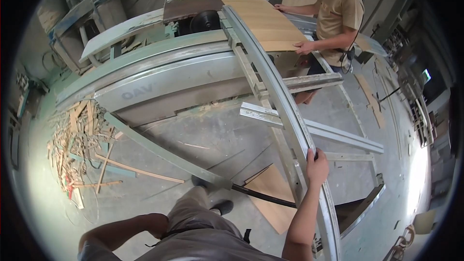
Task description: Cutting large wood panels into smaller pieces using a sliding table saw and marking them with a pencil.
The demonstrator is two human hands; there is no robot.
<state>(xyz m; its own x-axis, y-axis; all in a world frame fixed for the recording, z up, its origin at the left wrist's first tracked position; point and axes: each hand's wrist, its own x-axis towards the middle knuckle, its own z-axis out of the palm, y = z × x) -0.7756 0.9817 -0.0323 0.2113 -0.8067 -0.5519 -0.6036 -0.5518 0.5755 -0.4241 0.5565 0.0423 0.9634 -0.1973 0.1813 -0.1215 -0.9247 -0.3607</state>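
My right hand rests on the long aluminium fence rail of a sliding table saw, its fingers closed round the rail's edge by a small black part. At my waist, my left hand is propped against my hip, and its fingers are hidden. Beyond the rail's far end lies a light brown wooden panel on the saw table. Another person stands at its right side with both hands on the panel's edge. The long grey sliding carriage runs leftward from the rail.
A heap of wood offcuts lies on the floor at left. A curved green-grey arm with a black hose crosses before my legs. Under the rail lies a brown board. Metal crossbars stretch to the right.
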